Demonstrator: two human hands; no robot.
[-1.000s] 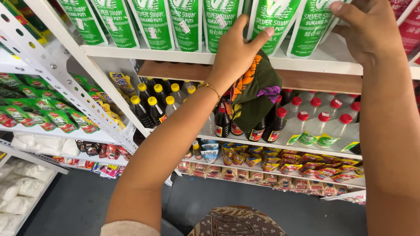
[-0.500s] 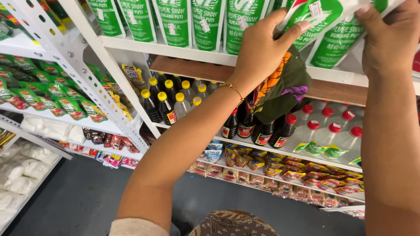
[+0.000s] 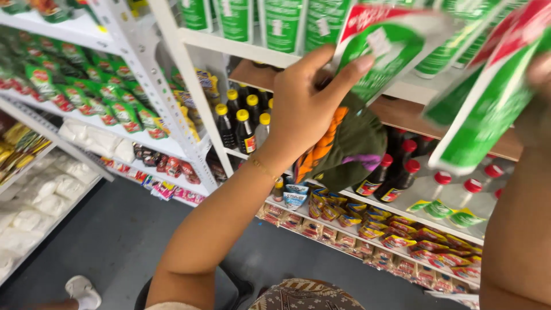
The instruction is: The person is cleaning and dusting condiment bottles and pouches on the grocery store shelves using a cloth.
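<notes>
Left hand (image 3: 304, 109) fingers clamp green pouch (image 3: 384, 49) and cloth (image 3: 344, 143) at shelf (image 3: 241, 49); right hand (image 3: 536, 109) blurred, grips second pouch (image 3: 488, 97). Pouches mid-lift; next: steady seating on shelf.

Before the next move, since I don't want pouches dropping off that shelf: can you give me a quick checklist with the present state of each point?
1. Left hand grips a green pouch: ok, thumb and fingers are on it.
2. Right hand grips the second green pouch: cannot tell, blurred at the frame edge.
3. Cloth secure under the left hand: ok, pinched, hanging.
4. Remaining pouches on the shelf upright: ok.
5. Bottles below undisturbed: ok.
</notes>
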